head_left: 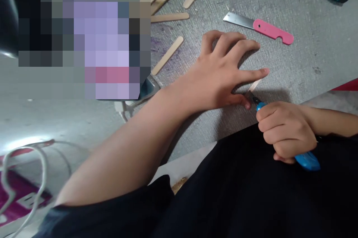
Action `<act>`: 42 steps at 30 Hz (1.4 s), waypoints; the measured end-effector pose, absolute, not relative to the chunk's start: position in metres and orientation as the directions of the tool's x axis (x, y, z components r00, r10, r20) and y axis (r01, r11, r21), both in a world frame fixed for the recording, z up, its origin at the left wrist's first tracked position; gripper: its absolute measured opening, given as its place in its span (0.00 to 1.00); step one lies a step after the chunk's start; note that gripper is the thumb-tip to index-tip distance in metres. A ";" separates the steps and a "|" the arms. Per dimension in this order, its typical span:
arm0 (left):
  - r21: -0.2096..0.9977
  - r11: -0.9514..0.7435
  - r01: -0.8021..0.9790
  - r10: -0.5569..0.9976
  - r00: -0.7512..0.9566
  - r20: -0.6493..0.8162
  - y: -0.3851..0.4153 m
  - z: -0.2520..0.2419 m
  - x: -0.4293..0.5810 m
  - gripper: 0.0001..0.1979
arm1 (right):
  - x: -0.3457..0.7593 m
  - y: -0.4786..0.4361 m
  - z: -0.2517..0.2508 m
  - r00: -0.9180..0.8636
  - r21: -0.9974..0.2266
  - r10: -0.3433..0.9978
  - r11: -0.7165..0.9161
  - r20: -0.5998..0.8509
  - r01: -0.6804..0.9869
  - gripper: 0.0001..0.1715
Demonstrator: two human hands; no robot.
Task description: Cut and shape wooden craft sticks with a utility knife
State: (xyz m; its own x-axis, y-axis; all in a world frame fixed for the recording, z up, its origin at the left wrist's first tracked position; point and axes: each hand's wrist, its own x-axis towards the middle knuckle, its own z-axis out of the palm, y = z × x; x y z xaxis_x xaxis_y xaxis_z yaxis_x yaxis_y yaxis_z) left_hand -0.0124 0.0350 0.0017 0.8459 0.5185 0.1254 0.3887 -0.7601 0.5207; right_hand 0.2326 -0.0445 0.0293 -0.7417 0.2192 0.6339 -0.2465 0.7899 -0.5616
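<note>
so the left hand [226, 70] is lying spread flat, pinning the wooden stick [255, 85] steady, while the right hand [285, 130] is fisting the blue cutter [307, 161], tip touching that stick.

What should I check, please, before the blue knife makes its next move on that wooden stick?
1. Left hand pressing the wooden stick flat: ok.
2. Right hand closed round the blue knife: ok.
3. Left thumb clear of the knife tip: not ok, right beside it.
4. Pink-handled blade lying apart from both hands: ok.
5. Which way the cutting edge faces: cannot tell.
</note>
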 end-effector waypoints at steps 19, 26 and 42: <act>0.518 -0.765 0.382 0.516 0.845 0.139 0.039 0.000 -0.009 0.35 | 0.233 -0.039 0.021 -0.886 -0.279 -0.138 0.918 0.442 -0.283 0.27; 0.525 -0.717 0.459 0.600 0.790 0.129 0.042 -0.005 -0.012 0.42 | 0.225 -0.016 0.026 -0.922 -0.307 -0.366 0.869 0.125 -0.387 0.15; 0.507 -0.679 0.531 0.655 0.750 0.090 0.035 0.002 -0.013 0.38 | 0.210 -0.012 0.032 -0.848 -0.405 -0.526 0.790 -0.061 -0.460 0.10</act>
